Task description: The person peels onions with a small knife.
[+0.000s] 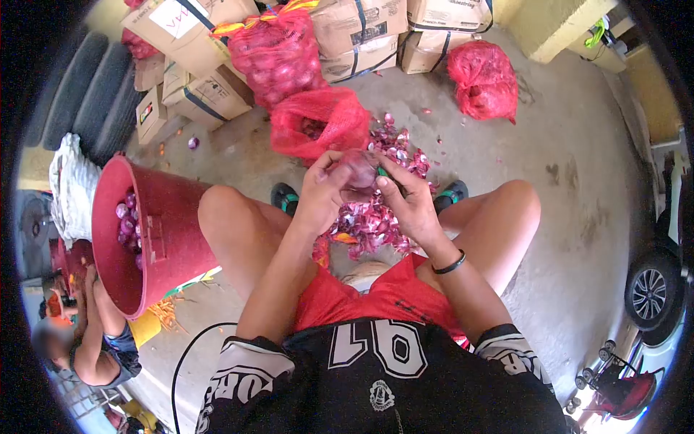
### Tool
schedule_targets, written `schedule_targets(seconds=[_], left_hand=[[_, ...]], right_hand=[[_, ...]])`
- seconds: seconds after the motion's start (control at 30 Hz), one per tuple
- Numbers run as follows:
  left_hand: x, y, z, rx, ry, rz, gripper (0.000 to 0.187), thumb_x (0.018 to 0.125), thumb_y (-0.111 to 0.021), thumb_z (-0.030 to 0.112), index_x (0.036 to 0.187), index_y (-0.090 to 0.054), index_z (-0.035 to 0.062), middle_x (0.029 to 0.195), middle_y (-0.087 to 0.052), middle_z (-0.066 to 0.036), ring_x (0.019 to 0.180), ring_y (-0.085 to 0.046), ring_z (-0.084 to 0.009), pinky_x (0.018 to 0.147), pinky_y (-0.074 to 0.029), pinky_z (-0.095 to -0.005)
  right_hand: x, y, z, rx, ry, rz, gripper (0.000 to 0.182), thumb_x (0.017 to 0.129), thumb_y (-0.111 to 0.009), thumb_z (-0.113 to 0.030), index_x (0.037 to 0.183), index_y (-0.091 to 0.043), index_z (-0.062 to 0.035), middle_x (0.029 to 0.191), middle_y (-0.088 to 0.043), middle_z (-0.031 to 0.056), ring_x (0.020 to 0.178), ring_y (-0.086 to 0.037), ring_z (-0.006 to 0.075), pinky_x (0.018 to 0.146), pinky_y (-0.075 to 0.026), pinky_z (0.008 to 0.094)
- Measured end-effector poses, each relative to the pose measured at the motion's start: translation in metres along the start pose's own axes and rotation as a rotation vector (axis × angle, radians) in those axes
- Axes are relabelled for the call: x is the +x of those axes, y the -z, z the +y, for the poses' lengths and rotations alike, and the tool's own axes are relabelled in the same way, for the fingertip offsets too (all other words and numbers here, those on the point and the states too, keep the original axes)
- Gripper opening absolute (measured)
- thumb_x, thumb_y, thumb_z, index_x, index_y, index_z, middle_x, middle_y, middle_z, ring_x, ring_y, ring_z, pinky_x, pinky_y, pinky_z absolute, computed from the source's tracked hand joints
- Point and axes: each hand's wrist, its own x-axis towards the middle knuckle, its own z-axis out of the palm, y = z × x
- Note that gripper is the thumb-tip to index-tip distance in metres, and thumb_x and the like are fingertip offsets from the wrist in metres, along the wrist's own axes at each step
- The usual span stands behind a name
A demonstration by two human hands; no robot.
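My left hand (pixel 323 192) is closed around a large red onion (pixel 359 172), held up between my knees. Against the onion's right side, my right hand (pixel 408 202) pinches a small green-handled tool (pixel 382 172); its blade or tip is hidden, so I cannot make out its exact kind. Below both hands, a heap of red onion skins (pixel 372 224) covers the floor between my feet. Just beyond the hands stands an open red mesh sack (pixel 322 119) with dark contents.
At my left, a big red tub (pixel 173 239) holds several onions. A full mesh sack of onions (pixel 278 61) leans by cardboard boxes (pixel 365 32). Another red bag (pixel 482 79) lies farther right. A co-worker (pixel 101 347) sits at lower left; a car wheel (pixel 650 293) is at right.
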Motion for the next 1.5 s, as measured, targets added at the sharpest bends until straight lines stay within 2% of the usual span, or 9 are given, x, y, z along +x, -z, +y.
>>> schedule_targets(seconds=[0.13,0.33,0.57,0.77,1.03,1.23,1.33,1.37,1.5], left_hand=[[0.003,-0.003,-0.004,0.372,-0.269,-0.051,0.041,0.087,-0.065,0.001,0.125,-0.050,-0.0007,0.126,-0.057,-0.015,0.108,-0.062,-0.0258,0.087,-0.058,-0.0426],[0.005,-0.002,0.007,0.064,-0.019,0.016,0.050,0.090,-0.061,0.006,0.137,-0.045,0.0026,0.130,-0.057,-0.013,0.117,-0.058,-0.0249,0.096,-0.052,-0.0411],[0.008,-0.005,0.003,0.260,-0.045,0.069,0.046,0.086,-0.065,-0.002,0.130,-0.052,0.0017,0.122,-0.061,-0.008,0.108,-0.060,-0.0180,0.095,-0.050,-0.0338],[0.004,-0.006,0.006,0.210,0.023,-0.017,0.047,0.083,-0.070,-0.001,0.127,-0.055,0.0017,0.118,-0.061,-0.007,0.106,-0.060,-0.0168,0.094,-0.049,-0.0318],[0.001,0.005,0.005,0.186,-0.021,-0.081,0.054,0.081,-0.072,0.002,0.130,-0.049,0.0051,0.127,-0.058,-0.014,0.114,-0.059,-0.0280,0.099,-0.049,-0.0438],[0.001,0.002,0.006,0.093,-0.044,-0.020,0.050,0.085,-0.067,0.000,0.128,-0.044,0.0081,0.123,-0.060,-0.015,0.112,-0.061,-0.0290,0.097,-0.050,-0.0461],[0.002,0.002,0.003,0.086,-0.052,0.048,0.045,0.086,-0.066,-0.001,0.125,-0.044,0.0086,0.120,-0.062,-0.014,0.110,-0.062,-0.0281,0.095,-0.052,-0.0456],[0.001,0.002,0.002,0.076,-0.058,0.073,0.044,0.087,-0.065,-0.001,0.124,-0.044,0.0087,0.119,-0.062,-0.014,0.109,-0.062,-0.0277,0.094,-0.052,-0.0454],[0.002,0.000,0.000,0.081,-0.084,0.139,0.042,0.085,-0.066,-0.004,0.120,-0.045,0.0088,0.116,-0.062,-0.012,0.106,-0.063,-0.0252,0.091,-0.054,-0.0422]], right_hand=[[0.000,0.004,-0.002,0.210,-0.161,-0.025,0.040,0.099,-0.055,-0.018,0.134,-0.053,0.0013,0.107,-0.066,0.0092,0.091,-0.060,0.0152,0.081,-0.048,0.0274],[-0.003,0.001,-0.005,0.553,-0.301,0.016,0.039,0.101,-0.052,-0.022,0.136,-0.052,-0.0060,0.076,-0.051,-0.0042,0.057,-0.036,0.0025,0.049,-0.029,0.0182],[-0.007,0.003,-0.009,0.578,-0.314,-0.128,0.040,0.102,-0.050,-0.022,0.139,-0.050,-0.0067,0.080,-0.053,-0.0047,0.062,-0.040,0.0036,0.051,-0.034,0.0197],[0.002,0.016,-0.004,0.458,-0.392,0.030,0.043,0.102,-0.051,-0.021,0.140,-0.047,-0.0017,0.118,-0.059,0.0020,0.105,-0.052,0.0097,0.094,-0.043,0.0272],[0.017,0.035,0.011,0.642,-0.479,0.193,0.038,0.104,-0.046,-0.026,0.137,-0.050,-0.0094,0.083,-0.062,-0.0044,0.057,-0.046,0.0016,0.044,-0.032,0.0163],[0.013,0.030,0.045,0.118,-0.461,0.187,0.045,0.103,-0.044,-0.024,0.142,-0.042,-0.0020,0.099,-0.068,0.0100,0.073,-0.062,0.0159,0.062,-0.050,0.0261],[0.001,0.022,0.073,-0.455,-0.110,0.049,0.051,0.102,-0.044,-0.023,0.144,-0.034,0.0029,0.124,-0.060,0.0249,0.111,-0.061,0.0311,0.093,-0.048,0.0355],[0.000,0.016,0.041,-0.337,-0.210,0.032,0.052,0.101,-0.046,-0.021,0.144,-0.034,0.0048,0.138,-0.047,0.0299,0.133,-0.045,0.0338,0.109,-0.035,0.0382],[-0.001,0.003,0.005,-0.298,-0.021,-0.019,0.048,0.098,-0.051,-0.016,0.140,-0.040,0.0054,0.132,-0.053,0.0281,0.124,-0.053,0.0346,0.103,-0.041,0.0381]])
